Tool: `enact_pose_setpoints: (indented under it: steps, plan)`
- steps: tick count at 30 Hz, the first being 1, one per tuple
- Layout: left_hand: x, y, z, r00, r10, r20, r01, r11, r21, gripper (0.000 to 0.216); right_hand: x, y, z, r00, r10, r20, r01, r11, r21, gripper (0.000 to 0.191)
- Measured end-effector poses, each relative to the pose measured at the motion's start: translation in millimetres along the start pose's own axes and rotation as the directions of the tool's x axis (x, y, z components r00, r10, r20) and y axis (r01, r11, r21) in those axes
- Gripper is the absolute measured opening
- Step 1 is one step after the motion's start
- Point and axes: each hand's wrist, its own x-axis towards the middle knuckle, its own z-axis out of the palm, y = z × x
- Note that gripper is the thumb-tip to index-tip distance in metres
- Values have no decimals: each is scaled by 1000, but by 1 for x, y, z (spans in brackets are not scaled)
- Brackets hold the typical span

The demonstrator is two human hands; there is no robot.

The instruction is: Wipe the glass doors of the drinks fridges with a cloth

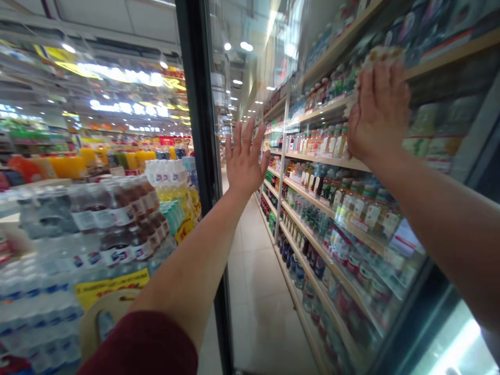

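A glass door (261,291) with a black frame (201,120) stands before me. My left hand (246,159) lies flat against the glass near the frame, fingers spread, holding nothing. Higher up and to the right, my right hand (378,112) presses a pale crumpled cloth (385,53) to the same pane. Parts of the cloth stick out past the fingertips and along the hand's left side; the palm covers the remainder. Bottled drinks on shelves show in the glass around both hands.
To the left, shrink-wrapped packs of bottles (97,208) are stacked high, with a yellow price sign (113,289) on them. A beige, handle-like piece (91,323) is at lower left. Pale floor tiles (250,250) and wooden shelf edges (312,195) appear through or in the glass.
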Motion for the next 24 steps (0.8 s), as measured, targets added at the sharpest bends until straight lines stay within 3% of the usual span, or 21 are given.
enact_pose_setpoints:
  steps: [4, 6, 9, 11, 14, 15, 16, 18, 20, 22, 24]
  plan:
    - [1, 1, -1, 1000, -11, 13, 11, 1000, 0, 62, -5, 19, -7, 946, -298, 128, 303, 953, -19, 60]
    - [1, 1, -1, 1000, -17, 3, 17, 999, -37, 62, -8, 31, -10, 971, -222, 87, 226, 973, -43, 62]
    - [0, 1, -1, 1000, -13, -17, 12, 996, -85, 62, -16, 39, -11, 999, 39, -10, -39, 998, -47, 68]
    - [0, 1, -1, 1000, -8, -26, 6, 996, -84, 61, -21, 42, -10, 1000, -1, 26, 3, 999, -44, 68]
    - [-1, 2, -2, 1000, -5, -31, 3, 998, -70, 61, -25, 50, -11, 967, -230, 111, 235, 971, -41, 63]
    - [-1, 2, -2, 999, -5, -33, 2, 998, -69, 61, -25, 53, -12, 963, -246, 111, 252, 967, -41, 62]
    - [-1, 3, -3, 999, -5, -34, 3, 998, -69, 61, -26, 55, -11, 974, -208, 91, 212, 976, -41, 62]
    - [-1, 3, -4, 999, -8, -35, 6, 998, -70, 61, -28, 58, -10, 1000, -10, 22, 10, 999, -38, 65]
    - [-1, 4, -5, 999, -10, -32, 7, 997, -71, 61, -32, 58, -8, 985, 170, -14, -171, 985, -34, 69]
    - [-1, 4, -6, 1000, -8, -28, 6, 997, -78, 61, -37, 61, -7, 989, 149, 4, -149, 988, -49, 70]
    - [-1, 4, -6, 1000, -11, -24, 9, 996, -90, 62, -43, 70, -8, 998, -23, 55, 27, 997, -74, 68]
